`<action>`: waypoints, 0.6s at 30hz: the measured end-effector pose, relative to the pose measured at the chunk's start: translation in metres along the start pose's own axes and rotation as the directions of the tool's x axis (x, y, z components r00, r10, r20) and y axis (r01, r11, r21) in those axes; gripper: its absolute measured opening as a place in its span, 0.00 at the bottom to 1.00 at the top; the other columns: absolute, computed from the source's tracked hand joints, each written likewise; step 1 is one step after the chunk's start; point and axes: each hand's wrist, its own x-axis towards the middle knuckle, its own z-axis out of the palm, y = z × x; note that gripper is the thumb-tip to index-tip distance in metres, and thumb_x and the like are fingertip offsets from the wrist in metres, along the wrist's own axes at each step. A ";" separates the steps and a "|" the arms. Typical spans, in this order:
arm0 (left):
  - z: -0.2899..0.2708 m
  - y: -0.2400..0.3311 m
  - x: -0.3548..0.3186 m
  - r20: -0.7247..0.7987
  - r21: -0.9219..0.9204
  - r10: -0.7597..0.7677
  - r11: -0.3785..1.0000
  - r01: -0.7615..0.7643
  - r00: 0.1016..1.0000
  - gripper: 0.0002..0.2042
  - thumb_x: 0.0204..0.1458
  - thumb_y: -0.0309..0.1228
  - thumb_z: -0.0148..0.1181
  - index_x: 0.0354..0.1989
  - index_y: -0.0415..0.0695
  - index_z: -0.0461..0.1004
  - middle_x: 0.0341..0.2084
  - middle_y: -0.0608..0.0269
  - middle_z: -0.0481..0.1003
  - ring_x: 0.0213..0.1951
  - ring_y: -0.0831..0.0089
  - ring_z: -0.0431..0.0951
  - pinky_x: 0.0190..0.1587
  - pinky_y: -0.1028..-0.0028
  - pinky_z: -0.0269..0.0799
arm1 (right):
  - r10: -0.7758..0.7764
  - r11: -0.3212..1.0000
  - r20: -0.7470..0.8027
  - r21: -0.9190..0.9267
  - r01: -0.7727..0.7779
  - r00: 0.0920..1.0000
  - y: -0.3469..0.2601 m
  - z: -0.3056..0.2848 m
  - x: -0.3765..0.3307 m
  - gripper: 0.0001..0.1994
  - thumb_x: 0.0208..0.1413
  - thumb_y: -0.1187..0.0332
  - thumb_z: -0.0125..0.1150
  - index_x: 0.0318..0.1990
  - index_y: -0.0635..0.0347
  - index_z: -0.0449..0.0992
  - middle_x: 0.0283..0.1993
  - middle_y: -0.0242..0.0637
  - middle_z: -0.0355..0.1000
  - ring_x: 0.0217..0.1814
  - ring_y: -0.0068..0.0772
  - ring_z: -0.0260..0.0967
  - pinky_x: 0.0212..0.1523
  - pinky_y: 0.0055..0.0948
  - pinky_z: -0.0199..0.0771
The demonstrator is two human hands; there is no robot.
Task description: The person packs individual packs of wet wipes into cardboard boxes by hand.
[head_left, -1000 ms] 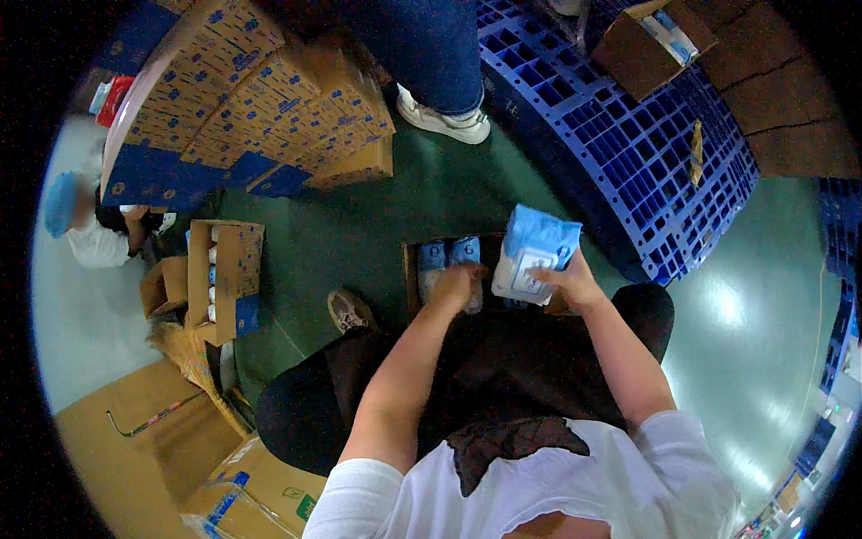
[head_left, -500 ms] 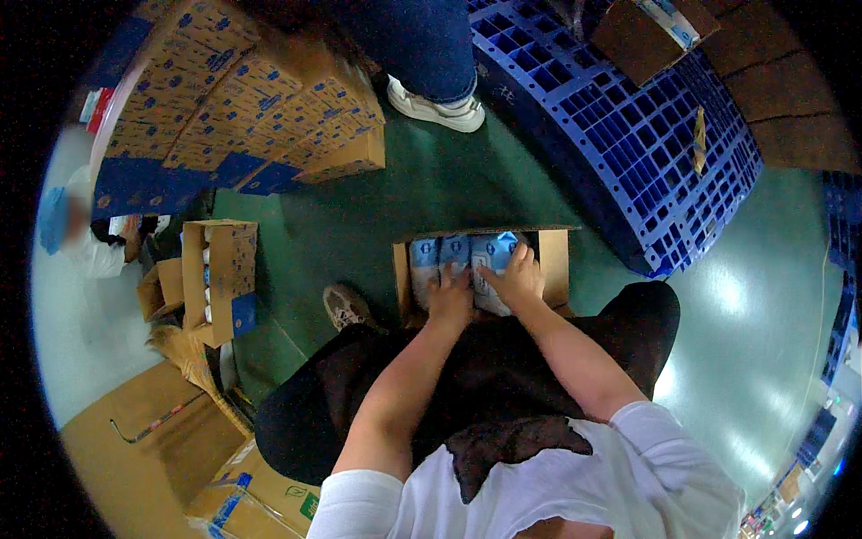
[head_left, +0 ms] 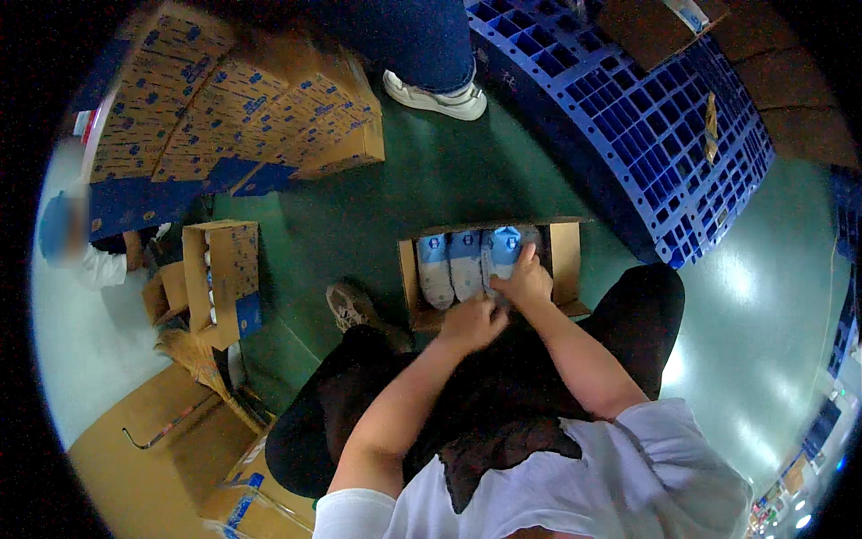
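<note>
An open cardboard box (head_left: 564, 260) stands on the floor between my legs. Three soft blue-and-white packages stand in a row at its left and middle: a left one (head_left: 435, 274), a middle one (head_left: 465, 265) and a right one (head_left: 505, 241). My right hand (head_left: 527, 280) grips the right package, thumb on its front face and fingers along its right side. At the box's near edge, my left hand (head_left: 471, 325) reaches toward the bottom of that same package. Its fingertips are blurred and partly hidden. The box's right part lies in shadow.
A blue plastic pallet (head_left: 628, 117) lies far right, with a cardboard box (head_left: 651, 31) on it. Stacked printed cartons (head_left: 233, 108) stand far left. An open carton (head_left: 235, 283) is at left. A person's shoe (head_left: 440, 97) is ahead; another person (head_left: 103, 265) works at far left.
My left hand has moved from the middle package down and right to the box's near edge. My right hand stays at the right package, which now sits turned and closer to the others.
</note>
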 end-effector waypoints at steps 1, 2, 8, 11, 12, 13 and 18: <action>-0.001 -0.011 0.012 -0.188 0.138 0.051 0.990 -0.025 0.981 0.21 0.43 0.38 0.56 0.48 0.48 0.69 0.49 0.58 0.66 0.51 0.60 0.65 0.48 0.59 0.64 | -0.014 1.000 -0.026 0.004 0.015 1.000 0.001 0.000 0.000 0.41 0.32 0.52 0.69 0.48 0.64 0.49 0.41 0.53 0.66 0.40 0.53 0.69 0.37 0.43 0.73; 0.002 -0.027 0.023 -0.367 0.275 0.122 0.961 -0.018 0.922 0.19 0.44 0.35 0.55 0.48 0.49 0.69 0.50 0.62 0.66 0.52 0.64 0.65 0.47 0.63 0.65 | -0.036 0.999 -0.053 0.007 0.037 0.998 0.000 0.000 0.000 0.40 0.33 0.54 0.70 0.47 0.63 0.50 0.41 0.53 0.66 0.39 0.53 0.69 0.35 0.43 0.73; -0.014 -0.051 0.038 -0.183 0.662 0.200 0.749 -0.030 0.963 0.30 0.46 0.35 0.53 0.61 0.52 0.55 0.63 0.71 0.47 0.59 0.61 0.55 0.53 0.53 0.56 | -0.048 0.999 -0.053 0.017 0.049 0.997 0.003 -0.008 0.001 0.39 0.33 0.54 0.70 0.48 0.62 0.50 0.42 0.53 0.66 0.40 0.54 0.69 0.37 0.43 0.72; 0.001 -0.059 0.041 -0.239 0.708 0.175 0.704 0.048 0.955 0.29 0.48 0.36 0.51 0.62 0.52 0.52 0.63 0.70 0.46 0.61 0.59 0.51 0.55 0.48 0.51 | -0.034 0.999 -0.021 -0.015 0.033 0.999 -0.002 -0.004 0.004 0.39 0.34 0.53 0.68 0.48 0.62 0.50 0.43 0.53 0.66 0.41 0.54 0.69 0.38 0.42 0.71; 0.004 -0.060 0.040 -0.257 0.740 0.175 0.668 0.078 0.950 0.29 0.49 0.35 0.50 0.62 0.52 0.52 0.63 0.69 0.47 0.61 0.58 0.51 0.55 0.47 0.51 | -0.031 0.999 -0.011 -0.030 0.031 0.999 -0.004 0.000 0.005 0.39 0.34 0.53 0.68 0.48 0.62 0.51 0.44 0.53 0.66 0.41 0.53 0.69 0.38 0.42 0.71; 0.003 -0.059 0.039 -0.243 0.737 0.178 0.673 0.062 0.954 0.29 0.49 0.35 0.50 0.62 0.51 0.52 0.63 0.69 0.46 0.61 0.58 0.51 0.55 0.47 0.50 | -0.045 0.998 -0.026 -0.037 0.044 0.999 -0.005 0.009 0.008 0.39 0.34 0.53 0.68 0.48 0.61 0.51 0.44 0.53 0.66 0.41 0.53 0.69 0.38 0.42 0.71; 0.002 -0.048 0.037 -0.285 0.674 0.207 0.738 0.042 0.936 0.28 0.47 0.37 0.52 0.59 0.50 0.57 0.61 0.66 0.50 0.61 0.57 0.51 0.56 0.47 0.50 | -0.047 0.995 -0.030 -0.088 0.044 0.998 -0.013 0.021 0.023 0.38 0.36 0.52 0.67 0.50 0.61 0.51 0.44 0.52 0.66 0.41 0.51 0.69 0.38 0.41 0.71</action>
